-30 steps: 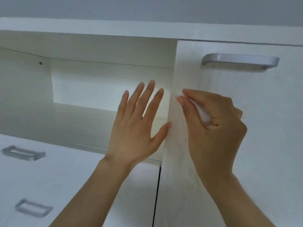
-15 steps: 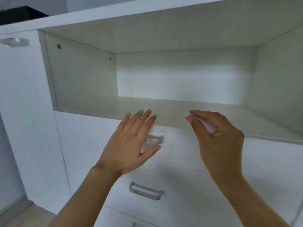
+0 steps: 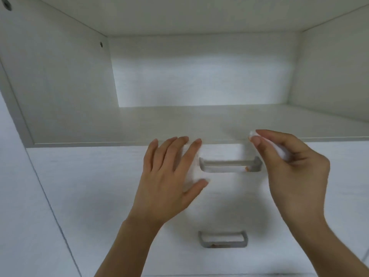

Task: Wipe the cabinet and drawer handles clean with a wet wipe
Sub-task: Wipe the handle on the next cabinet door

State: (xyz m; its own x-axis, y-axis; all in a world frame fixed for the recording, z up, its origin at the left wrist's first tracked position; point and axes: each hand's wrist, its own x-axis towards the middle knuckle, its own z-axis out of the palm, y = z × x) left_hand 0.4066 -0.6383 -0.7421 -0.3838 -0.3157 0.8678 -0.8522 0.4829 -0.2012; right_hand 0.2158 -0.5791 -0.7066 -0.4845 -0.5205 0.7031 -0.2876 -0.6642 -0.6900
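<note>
A white wet wipe (image 3: 252, 134), rolled up, is pinched between the thumb and fingers of my right hand (image 3: 293, 168), just above the right end of the upper drawer handle (image 3: 229, 165). That silver handle carries an orange smear near its right end. My left hand (image 3: 169, 176) is held with straight fingers in front of the drawer front, just left of the same handle, and holds nothing. A second silver handle (image 3: 222, 239) sits on the drawer below, with a brownish smear along its bottom edge.
Above the drawers is an open white shelf compartment (image 3: 179, 124) with nothing in it. A white cabinet side panel (image 3: 24, 196) runs down the left. The drawer fronts (image 3: 99, 186) are white.
The view swung left from the cabinet door with its long handle to the open shelf and drawers. Both hands moved down and closer to the upper drawer handle; the right one kept holding the wipe.
</note>
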